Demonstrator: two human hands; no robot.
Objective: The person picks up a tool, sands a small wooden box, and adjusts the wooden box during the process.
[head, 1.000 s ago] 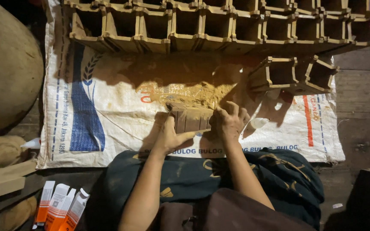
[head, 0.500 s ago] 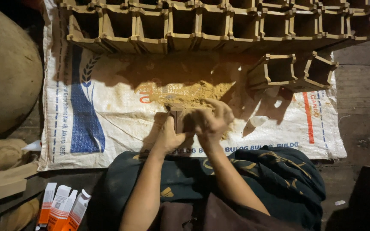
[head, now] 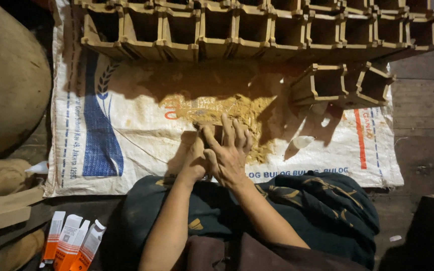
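- Cartons (head: 71, 241), orange and white, lie near left on the floor.
- Left hand (head: 197, 158) presses a brown block (head: 216, 131), largely hidden between both hands.
- Right hand (head: 229, 153) covers it, fingers spread and clamped on it.
- Sawdust (head: 237, 108) lies on the woven sack (head: 126, 135).
- Wooden open boxes (head: 257, 30) line the far edge.

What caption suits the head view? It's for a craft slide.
Both hands, left hand and right hand, press a clay piece on a woven sack below a row of clay boxes.
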